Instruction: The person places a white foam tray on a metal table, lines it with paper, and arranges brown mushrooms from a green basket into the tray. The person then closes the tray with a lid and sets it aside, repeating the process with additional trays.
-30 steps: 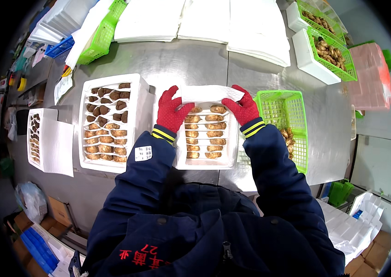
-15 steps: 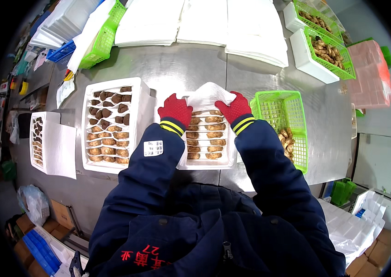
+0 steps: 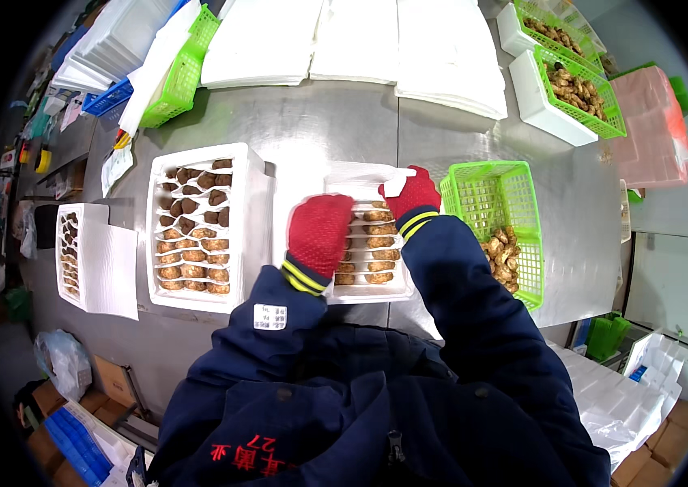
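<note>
In front of me stands a white foam box (image 3: 370,294) with short rows of pale-brown mushrooms (image 3: 380,242), parted by white paper folds. My left hand (image 3: 320,234), in a red glove, is over the left side of this box, covering part of the rows; its fingertips are hidden beneath it. At the far right corner my right hand (image 3: 414,191), also red-gloved, is closed on the white paper (image 3: 395,185), whose edge sticks out by the thumb. White lining shows at the box's far end, beyond the last row.
To the left is a fuller foam box (image 3: 237,203) of dark and pale mushrooms, with a smaller box (image 3: 76,213) beyond. A green basket (image 3: 532,235) holding loose mushrooms is close on the right. White sheet stacks (image 3: 449,65) lie at the back, near more baskets (image 3: 575,93).
My left hand has come off the paper at the far left corner and moved nearer me, over the rows. The raised paper flap has gone down; my right hand stays at its corner.
</note>
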Demonstrator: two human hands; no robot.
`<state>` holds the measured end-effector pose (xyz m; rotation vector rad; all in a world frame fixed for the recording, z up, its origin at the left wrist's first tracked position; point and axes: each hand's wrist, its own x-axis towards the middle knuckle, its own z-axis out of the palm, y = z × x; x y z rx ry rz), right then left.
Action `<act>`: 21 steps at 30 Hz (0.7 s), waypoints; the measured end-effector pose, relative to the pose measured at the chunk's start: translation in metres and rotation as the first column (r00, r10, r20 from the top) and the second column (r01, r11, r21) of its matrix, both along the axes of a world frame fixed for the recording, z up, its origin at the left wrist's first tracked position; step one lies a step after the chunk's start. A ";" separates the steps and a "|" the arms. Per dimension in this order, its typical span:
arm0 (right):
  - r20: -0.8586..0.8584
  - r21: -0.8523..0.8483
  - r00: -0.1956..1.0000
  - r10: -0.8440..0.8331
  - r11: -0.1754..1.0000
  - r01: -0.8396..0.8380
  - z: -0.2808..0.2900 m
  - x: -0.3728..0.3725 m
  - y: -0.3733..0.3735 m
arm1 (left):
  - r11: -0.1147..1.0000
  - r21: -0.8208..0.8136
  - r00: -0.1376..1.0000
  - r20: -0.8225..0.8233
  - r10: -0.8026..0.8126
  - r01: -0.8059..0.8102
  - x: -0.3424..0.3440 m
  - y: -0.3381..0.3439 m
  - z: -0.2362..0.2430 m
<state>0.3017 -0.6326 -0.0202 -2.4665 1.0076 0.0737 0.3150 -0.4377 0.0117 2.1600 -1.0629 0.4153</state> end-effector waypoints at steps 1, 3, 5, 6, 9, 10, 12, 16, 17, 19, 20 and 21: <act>0.019 -0.005 1.000 -0.007 1.000 0.007 0.000 -0.001 0.003 | 0.988 0.100 0.991 -0.078 -0.108 0.115 -0.006 -0.005 -0.022; 0.004 -0.013 1.000 0.018 1.000 -0.018 -0.002 -0.003 0.001 | 0.950 0.310 0.995 0.084 -0.054 0.025 -0.005 -0.026 -0.033; -0.019 -0.065 0.996 0.091 0.994 -0.092 -0.001 -0.002 0.003 | 0.803 0.594 0.999 0.004 0.042 -0.036 0.004 -0.035 -0.037; 0.048 -0.069 0.986 0.162 0.985 -0.159 0.002 -0.008 -0.001 | 0.835 0.546 0.997 0.058 0.041 -0.066 0.004 -0.038 -0.043; 0.290 -0.174 0.833 0.471 0.882 -0.438 0.003 -0.026 -0.025 | 0.859 0.507 0.997 0.061 0.049 -0.073 0.005 -0.040 -0.053; 0.437 -0.286 0.780 0.447 0.892 -0.350 0.009 -0.037 -0.028 | 0.855 0.514 0.998 0.036 0.058 -0.068 0.006 -0.037 -0.054; 0.337 -0.337 0.805 0.488 0.861 -0.380 0.074 -0.045 -0.010 | 0.847 0.524 0.996 0.045 0.075 -0.087 0.005 -0.034 -0.048; 0.327 -0.414 0.502 0.801 0.599 -0.686 0.048 -0.064 0.028 | 0.883 0.466 0.998 0.019 0.055 -0.058 0.008 -0.038 -0.048; 0.221 -0.266 0.659 0.719 0.695 -0.668 0.030 -0.059 0.032 | 0.889 0.456 0.999 -0.004 0.041 -0.035 0.008 -0.044 -0.051; 0.079 -0.462 0.736 0.673 0.679 -0.571 0.003 -0.036 0.026 | 0.863 0.504 0.999 0.016 0.045 -0.047 0.009 -0.044 -0.056; -0.024 -0.426 0.773 0.634 0.693 -0.582 0.001 -0.027 0.031 | 0.847 0.529 0.999 0.023 0.043 -0.049 0.009 -0.043 -0.059; -0.131 -0.391 0.796 0.591 0.707 -0.590 0.002 -0.019 0.037 | 0.792 0.607 0.997 -0.005 0.078 -0.059 0.011 -0.043 -0.059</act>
